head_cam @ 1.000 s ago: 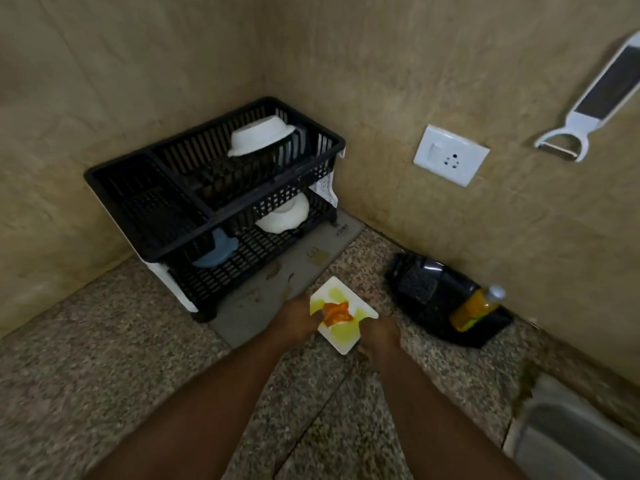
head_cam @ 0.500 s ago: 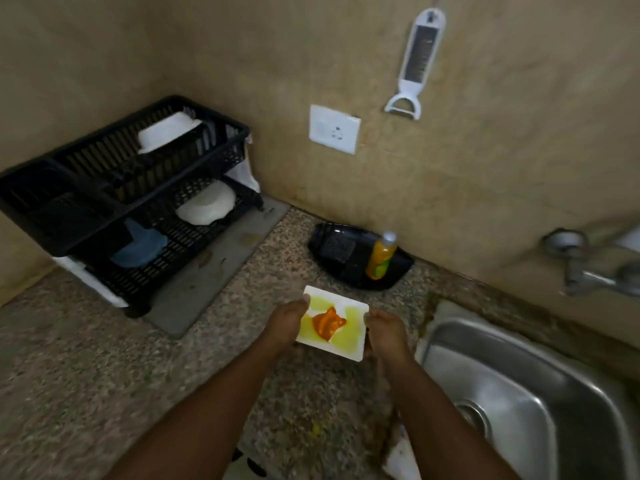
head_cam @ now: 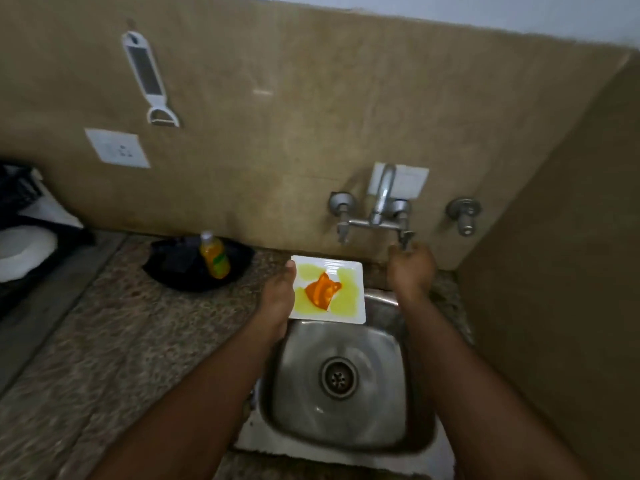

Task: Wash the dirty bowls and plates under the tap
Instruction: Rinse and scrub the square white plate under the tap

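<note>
A square white plate [head_cam: 349, 271] smeared with yellow and orange sauce hangs over the far rim of the steel sink [head_cam: 381, 420]. My left hand [head_cam: 277, 299] grips its left edge, thumb on top. My right hand [head_cam: 410, 266] is off the plate and reaches up to the right handle [head_cam: 405, 237] of the wall tap [head_cam: 382, 195], fingers curled around it. No water runs from the spout.
A black tray [head_cam: 173, 265] with an orange soap bottle [head_cam: 214, 256] sits on the granite counter left of the sink. A black dish rack [head_cam: 17, 216] holding a white bowl [head_cam: 24, 251] stands at the far left. A wall closes in on the right.
I turned right from the rack to the sink, carrying the plate over the basin. My right hand let go of the plate and rose to the tap handle.
</note>
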{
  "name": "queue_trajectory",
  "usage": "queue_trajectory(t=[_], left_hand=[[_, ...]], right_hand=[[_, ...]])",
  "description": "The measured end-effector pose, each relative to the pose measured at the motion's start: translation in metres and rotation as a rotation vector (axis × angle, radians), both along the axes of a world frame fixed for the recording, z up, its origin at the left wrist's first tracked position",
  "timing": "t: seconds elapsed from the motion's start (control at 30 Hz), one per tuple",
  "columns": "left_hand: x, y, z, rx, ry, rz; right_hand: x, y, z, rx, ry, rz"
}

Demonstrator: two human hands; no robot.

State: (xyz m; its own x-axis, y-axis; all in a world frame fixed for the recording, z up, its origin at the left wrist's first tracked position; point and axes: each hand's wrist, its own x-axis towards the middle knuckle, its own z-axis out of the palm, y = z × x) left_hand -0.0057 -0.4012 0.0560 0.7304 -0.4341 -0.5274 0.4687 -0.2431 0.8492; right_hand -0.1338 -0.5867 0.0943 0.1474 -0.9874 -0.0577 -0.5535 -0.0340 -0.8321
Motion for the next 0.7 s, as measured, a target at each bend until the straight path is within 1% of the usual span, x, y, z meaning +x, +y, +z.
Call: queue_trajectory(t=[0.03,0.07,0.13,0.2,0.27,0.3,0.4,0.47,0.53,0.57,0.63,0.7], left_hand=[[-0.009,-0.012,0.006,-0.017,-0.014,0.001],[-0.016,-0.024,0.008,-0.025,-0.032,0.009],[-0.027,-0.041,0.014,-0.016,-0.075,0.039],[-0.035,-0.052,0.017,-0.010,-0.104,0.083],[-0.038,-0.057,0.015,0.014,-0.132,0.104],[-0.039,-0.058,0.016,0.029,-0.149,0.113],[-0.040,-0.058,0.019,0.037,-0.179,0.141],[-0.039,-0.054,0.019,0.047,-0.209,0.138],[-0.038,-0.050,0.020,0.065,-0.232,0.146],[-0.037,-0.048,0.020,0.076,-0.250,0.151],[-0.035,-0.042,0.021,0.113,-0.306,0.126],[-0.034,-0.038,0.026,0.127,-0.390,0.086]], right_hand=[[-0.006,-0.013,0.010,-0.088,0.022,-0.031],[-0.010,-0.026,0.016,-0.169,0.032,-0.009],[-0.012,-0.048,0.017,-0.297,0.112,0.134],[-0.011,-0.066,0.010,-0.332,0.160,0.271],[-0.006,-0.075,0.002,-0.332,0.190,0.353],[-0.006,-0.077,0.001,-0.336,0.201,0.357],[-0.012,-0.079,-0.002,-0.337,0.091,0.309],[-0.019,-0.075,-0.003,-0.215,0.017,0.260],[-0.017,-0.066,-0.010,-0.014,-0.005,0.180],[-0.016,-0.057,-0.014,0.106,-0.004,0.187],[-0.012,-0.033,-0.021,0.347,-0.071,0.302],[-0.008,-0.009,-0.023,0.568,-0.204,0.455]])
